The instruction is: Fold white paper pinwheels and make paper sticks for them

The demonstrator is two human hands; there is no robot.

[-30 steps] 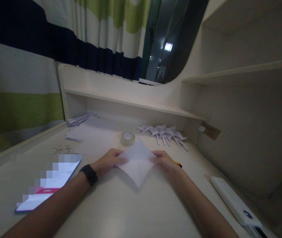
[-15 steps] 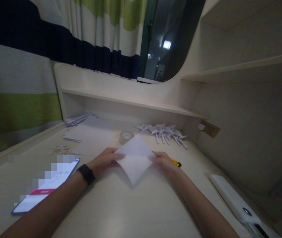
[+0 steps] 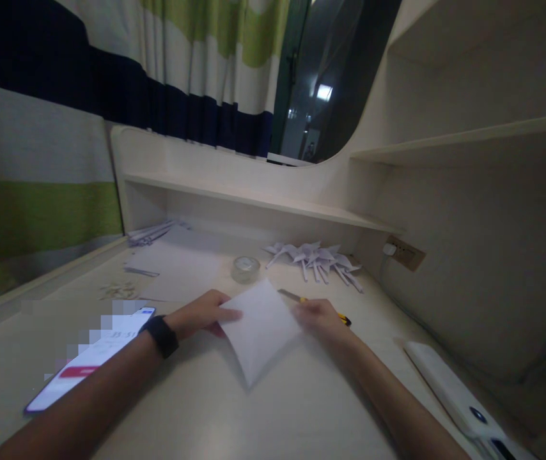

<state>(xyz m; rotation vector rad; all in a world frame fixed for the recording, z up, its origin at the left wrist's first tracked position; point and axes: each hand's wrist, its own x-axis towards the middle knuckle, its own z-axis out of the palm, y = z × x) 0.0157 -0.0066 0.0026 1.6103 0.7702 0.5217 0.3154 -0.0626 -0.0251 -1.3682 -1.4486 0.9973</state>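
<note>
A white square sheet of paper (image 3: 258, 329) lies tilted like a diamond on the cream desk (image 3: 215, 409). My left hand (image 3: 203, 313), with a black band on its wrist, pinches the sheet's left corner. My right hand (image 3: 321, 317) grips the right corner with curled fingers. Just behind my right hand lies a yellow utility knife (image 3: 311, 301) with its blade out.
A roll of clear tape (image 3: 245, 268) and a pile of folded paper cranes (image 3: 316, 257) sit farther back. A lit phone (image 3: 88, 361) lies at the left, a white power bank (image 3: 450, 386) at the right. Loose sheets (image 3: 177, 265) and paper strips (image 3: 151, 232) lie under the shelf.
The sheet has turned and dropped lower toward the desk, its far corner no longer covering the tape roll. The utility knife's blade now shows behind my right hand.
</note>
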